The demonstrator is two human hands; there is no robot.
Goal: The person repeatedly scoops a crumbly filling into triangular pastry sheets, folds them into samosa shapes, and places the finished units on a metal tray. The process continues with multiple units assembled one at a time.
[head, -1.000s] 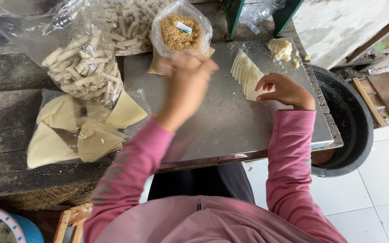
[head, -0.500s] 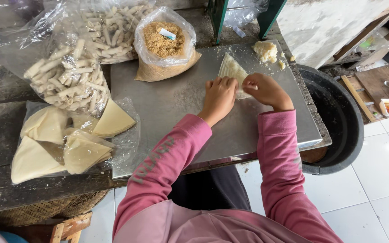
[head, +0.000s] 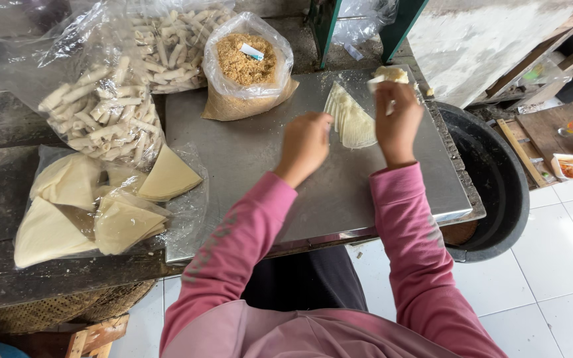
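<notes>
One fanned stack of pale triangular pastry wrappers (head: 349,119) lies on the grey metal work sheet (head: 260,166), toward its far right part. Left hand (head: 305,147) is curled loosely at the stack's near left edge, fingertips touching or just beside it (contact not clear), holding nothing visible. Right hand (head: 398,122) is raised just right of the stack, fingers pinched around a small pale lump of dough (head: 387,76). Left of the stack stands an open clear bag of brown crumbs (head: 243,63); farther left, bags of rolled pastry sticks (head: 104,116).
</notes>
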